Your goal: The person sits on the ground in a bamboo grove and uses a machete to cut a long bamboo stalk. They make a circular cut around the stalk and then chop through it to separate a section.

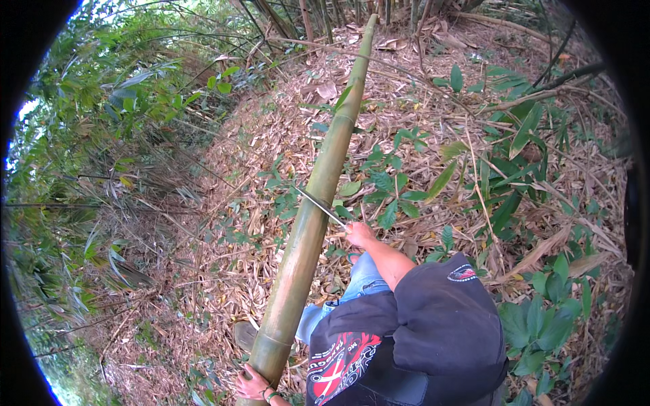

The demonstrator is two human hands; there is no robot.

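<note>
A long, thick green bamboo pole (298,260) runs from the lower edge toward the upper middle, narrowing with distance. My right hand (361,234) is closed round the near end of a thin straight blade (325,210), whose handle is hidden in my fingers. The blade lies slantwise across the pole, at a dark line on its surface; whether it is a saw or a knife, I cannot make out. Near the bottom, my left hand (254,384) grips the pole's side just below a joint ring, a dark band round its wrist.
Dry bamboo leaves (223,183) cover the sloping ground. Green seedlings (393,193) grow beside the pole. Leafy branches (128,101) crowd the left, and thin stems stand at the back. A leaning branch (569,74) crosses the upper right. My jeans-clad leg (364,277) is close to the pole.
</note>
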